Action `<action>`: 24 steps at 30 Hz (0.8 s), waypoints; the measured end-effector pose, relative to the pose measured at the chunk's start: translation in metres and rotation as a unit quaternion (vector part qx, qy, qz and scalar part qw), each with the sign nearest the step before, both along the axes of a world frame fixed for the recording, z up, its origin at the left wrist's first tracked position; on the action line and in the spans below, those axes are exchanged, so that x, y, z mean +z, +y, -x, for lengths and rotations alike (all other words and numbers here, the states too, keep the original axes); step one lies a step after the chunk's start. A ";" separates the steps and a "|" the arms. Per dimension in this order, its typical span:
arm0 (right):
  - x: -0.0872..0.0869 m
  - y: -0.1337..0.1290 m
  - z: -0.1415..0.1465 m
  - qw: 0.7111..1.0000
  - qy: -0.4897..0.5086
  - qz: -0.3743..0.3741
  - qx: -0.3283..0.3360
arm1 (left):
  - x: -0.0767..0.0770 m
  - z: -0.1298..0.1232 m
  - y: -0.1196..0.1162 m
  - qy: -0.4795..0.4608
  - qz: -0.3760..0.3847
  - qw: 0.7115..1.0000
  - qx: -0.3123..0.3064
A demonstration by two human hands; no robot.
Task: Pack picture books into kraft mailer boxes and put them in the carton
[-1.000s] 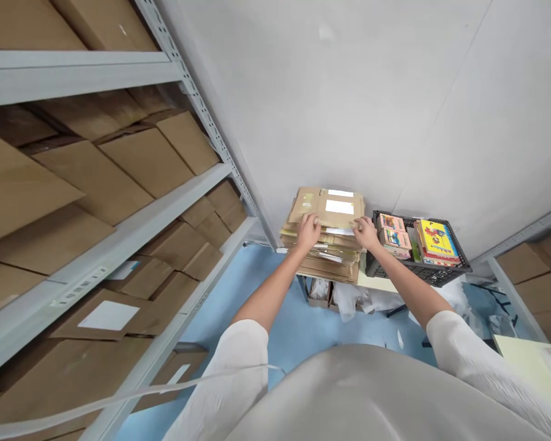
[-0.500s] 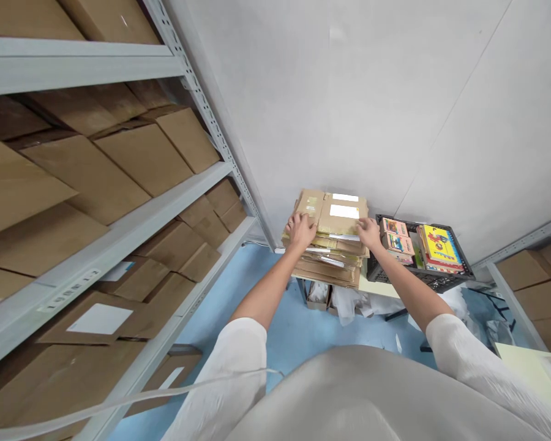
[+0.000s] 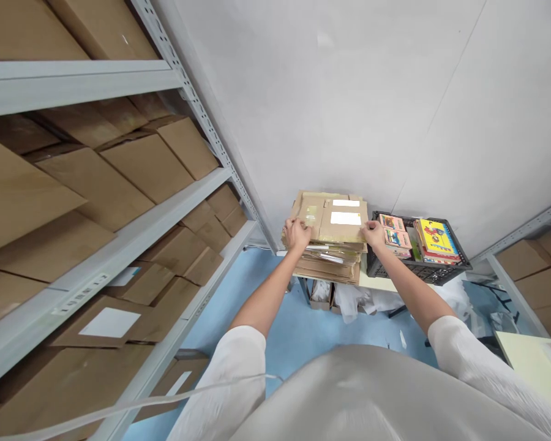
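Observation:
A flattened cardboard box point(image 3: 337, 223) with two white labels lies on top of a stack of flattened cardboard point(image 3: 324, 268). My left hand point(image 3: 297, 234) grips its near left edge, with fingers on the upper face. At the right edge, my right hand point(image 3: 373, 234) pinches the same sheet between thumb and fingers. Just right of that hand stands a black plastic crate point(image 3: 417, 274), in which lie several picture books point(image 3: 436, 240) and pink-covered books point(image 3: 395, 233). The undersides of both grips are hidden.
Metal shelving point(image 3: 156, 214) packed with cardboard boxes point(image 3: 96, 177) runs along the left. A grey wall point(image 3: 326, 110) rises behind the table point(image 3: 374, 282). Beneath are small boxes point(image 3: 320, 294) and clear plastic bags point(image 3: 349, 300). More shelved boxes point(image 3: 544, 288) stand at right.
The top cardboard's near edge looks slightly lifted and shifted, with both hands still at its sides. The camera view has moved a little.

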State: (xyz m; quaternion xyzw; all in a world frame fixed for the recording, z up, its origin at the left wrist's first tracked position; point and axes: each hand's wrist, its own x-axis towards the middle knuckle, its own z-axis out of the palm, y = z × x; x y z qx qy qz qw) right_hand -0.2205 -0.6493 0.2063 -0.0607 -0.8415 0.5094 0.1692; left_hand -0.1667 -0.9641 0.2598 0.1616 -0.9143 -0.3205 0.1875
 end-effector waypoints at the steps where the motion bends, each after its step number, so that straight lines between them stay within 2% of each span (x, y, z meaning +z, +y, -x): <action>1: -0.001 0.001 -0.004 1.000 -0.011 0.004 -0.002 | -0.002 -0.001 0.000 -0.006 -0.007 1.000 0.004; 8: 0.005 0.018 -0.031 1.000 0.008 -0.018 0.005 | -0.010 -0.009 0.014 0.043 -0.022 0.998 -0.027; 13: 0.015 0.061 -0.058 0.999 0.031 -0.019 -0.030 | -0.010 -0.007 0.054 0.108 -0.047 0.990 -0.076; 15: 0.017 0.089 -0.075 0.997 0.037 -0.024 -0.065 | -0.010 -0.004 0.081 0.134 -0.065 0.983 -0.106; 18: 0.017 0.140 -0.107 0.991 0.036 -0.034 -0.123 | -0.012 0.002 0.134 0.148 -0.089 0.971 -0.165; 21: 0.013 0.201 -0.146 0.983 0.027 -0.038 -0.178 | -0.014 0.004 0.201 0.132 -0.095 0.957 -0.242; 24: 0.007 0.269 -0.195 0.969 0.017 -0.050 -0.239 | -0.020 -0.002 0.282 0.112 -0.091 0.938 -0.316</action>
